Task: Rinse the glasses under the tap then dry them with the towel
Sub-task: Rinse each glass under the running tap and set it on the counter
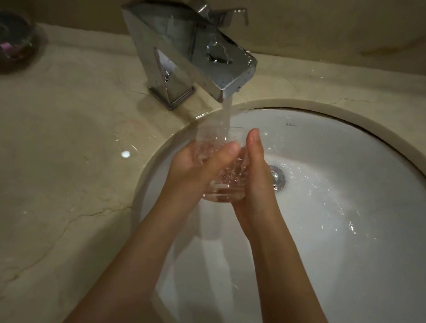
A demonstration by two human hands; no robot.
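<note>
My left hand (pixel 192 164) and right hand (pixel 254 177) curl their fingers around the wet, slippery, breakable glass (pixel 222 168), gripping its sides.

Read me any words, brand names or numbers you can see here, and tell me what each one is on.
Sink: one small dark brand mark on the inner wall below the back rim, too small and blurred to read.
Tap, glass, counter: no text visible.
</note>
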